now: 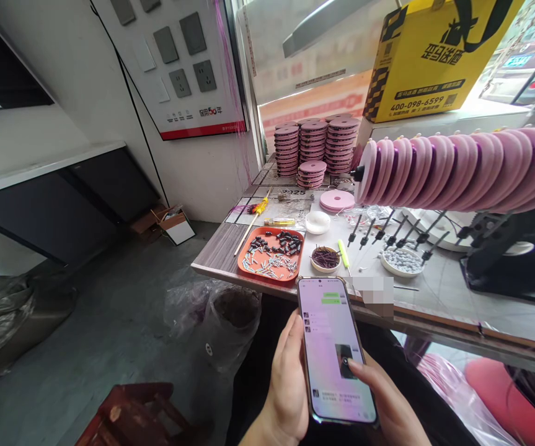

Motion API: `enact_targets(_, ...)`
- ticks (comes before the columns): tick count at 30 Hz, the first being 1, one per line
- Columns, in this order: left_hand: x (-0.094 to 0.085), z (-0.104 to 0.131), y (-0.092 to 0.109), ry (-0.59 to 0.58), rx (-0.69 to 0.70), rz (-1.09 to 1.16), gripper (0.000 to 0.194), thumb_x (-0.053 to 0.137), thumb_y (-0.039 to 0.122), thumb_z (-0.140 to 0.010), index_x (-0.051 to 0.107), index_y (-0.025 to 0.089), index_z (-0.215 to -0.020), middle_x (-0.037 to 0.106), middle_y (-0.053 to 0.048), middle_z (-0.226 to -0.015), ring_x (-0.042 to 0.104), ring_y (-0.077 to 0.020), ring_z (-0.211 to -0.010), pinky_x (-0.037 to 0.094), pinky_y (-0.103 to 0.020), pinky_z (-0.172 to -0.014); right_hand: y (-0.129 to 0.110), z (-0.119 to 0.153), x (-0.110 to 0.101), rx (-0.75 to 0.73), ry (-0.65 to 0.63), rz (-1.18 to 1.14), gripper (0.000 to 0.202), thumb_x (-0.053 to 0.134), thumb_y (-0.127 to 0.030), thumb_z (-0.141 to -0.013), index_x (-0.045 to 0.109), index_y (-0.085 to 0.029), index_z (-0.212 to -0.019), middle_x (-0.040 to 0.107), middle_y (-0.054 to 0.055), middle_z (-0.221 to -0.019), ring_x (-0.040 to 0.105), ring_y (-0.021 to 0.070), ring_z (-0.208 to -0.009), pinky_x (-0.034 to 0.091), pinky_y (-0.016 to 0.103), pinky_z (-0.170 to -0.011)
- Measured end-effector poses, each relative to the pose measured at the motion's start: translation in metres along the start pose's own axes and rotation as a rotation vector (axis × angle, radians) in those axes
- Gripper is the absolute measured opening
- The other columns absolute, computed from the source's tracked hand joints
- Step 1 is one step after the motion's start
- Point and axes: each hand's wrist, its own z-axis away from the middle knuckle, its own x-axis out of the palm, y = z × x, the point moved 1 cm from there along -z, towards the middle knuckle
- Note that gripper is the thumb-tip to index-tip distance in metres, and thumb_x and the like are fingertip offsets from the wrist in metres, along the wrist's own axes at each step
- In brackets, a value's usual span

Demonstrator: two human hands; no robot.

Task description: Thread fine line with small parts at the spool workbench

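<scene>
Both your hands hold the phone (336,350) below the surface (434,291) edge: left hand (288,387) grips its side, right hand (383,402) cradles it, thumb on the screen. Beyond sit an orange tray (271,254) and pink discs (457,170).
</scene>
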Motion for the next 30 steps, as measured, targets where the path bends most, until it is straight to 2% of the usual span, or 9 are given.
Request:
enact_targets(8,0.0006,0.0006,0.0004,0.016,0.0,0.005,0.031,0.049,0.034,-0.09,0.063,0.019,-0.114,0.067,-0.004,-0.11,0.056,-0.0225,-0.108,0.042,-0.029,-0.089,-0.0026,0.0021,0.0019,-0.004,0.04,0.075,0.034,0.079,-0.041,-0.065,0.072,-0.025,-0.095,0.071,0.002,-0.099,0.057,0.0294,-0.106,0.047,0.034,-0.086)
enact_targets(13,0.0,-0.0006,0.0005,0.021,0.007,-0.007,0.031,0.049,0.034,-0.09,0.063,0.02,-0.114,0.067,-0.004,-0.11,0.056,-0.0224,-0.109,0.041,-0.03,-0.091,-0.0011,0.0005,0.0006,-0.008,0.023,0.055,0.034,0.078,-0.04,-0.066,0.072,-0.023,-0.096,0.071,0.003,-0.098,0.059,0.0308,-0.102,0.046,0.038,-0.089)
enact_targets(17,0.0003,-0.0003,0.0014,0.036,0.023,-0.014,0.03,0.052,0.034,-0.089,0.065,0.02,-0.112,0.068,-0.005,-0.11,0.058,-0.0231,-0.107,0.041,-0.031,-0.093,-0.0003,-0.0005,-0.001,0.012,0.024,0.053,0.037,0.079,-0.041,-0.065,0.072,-0.024,-0.097,0.071,0.002,-0.097,0.061,0.0293,-0.099,0.046,0.037,-0.09)
enact_targets(23,0.0018,0.0003,0.0018,0.076,0.021,-0.015,0.031,0.056,0.037,-0.086,0.066,0.019,-0.109,0.07,-0.006,-0.106,0.061,-0.025,-0.103,0.042,-0.035,-0.093,-0.0042,0.0018,0.0024,-0.006,0.039,0.094,0.033,0.077,-0.039,-0.067,0.072,-0.023,-0.095,0.07,0.003,-0.1,0.057,0.03,-0.107,0.047,0.035,-0.087)
enact_targets(27,0.0019,0.0005,0.002,0.091,0.024,0.001,0.031,0.059,0.037,-0.083,0.068,0.019,-0.106,0.071,-0.006,-0.105,0.062,-0.0249,-0.1,0.042,-0.035,-0.093,-0.0053,0.0018,0.0038,0.007,0.034,0.108,0.034,0.077,-0.041,-0.067,0.072,-0.024,-0.096,0.071,0.003,-0.098,0.057,0.0312,-0.107,0.047,0.038,-0.089)
enact_targets(30,0.002,0.0006,0.0019,0.091,0.015,0.017,0.03,0.06,0.037,-0.083,0.068,0.019,-0.106,0.071,-0.006,-0.104,0.063,-0.0248,-0.1,0.043,-0.035,-0.093,-0.0042,0.0006,0.0008,-0.031,0.027,0.142,0.026,0.075,-0.043,-0.068,0.072,-0.025,-0.086,0.071,0.004,-0.095,0.056,0.033,-0.108,0.045,0.042,-0.091)
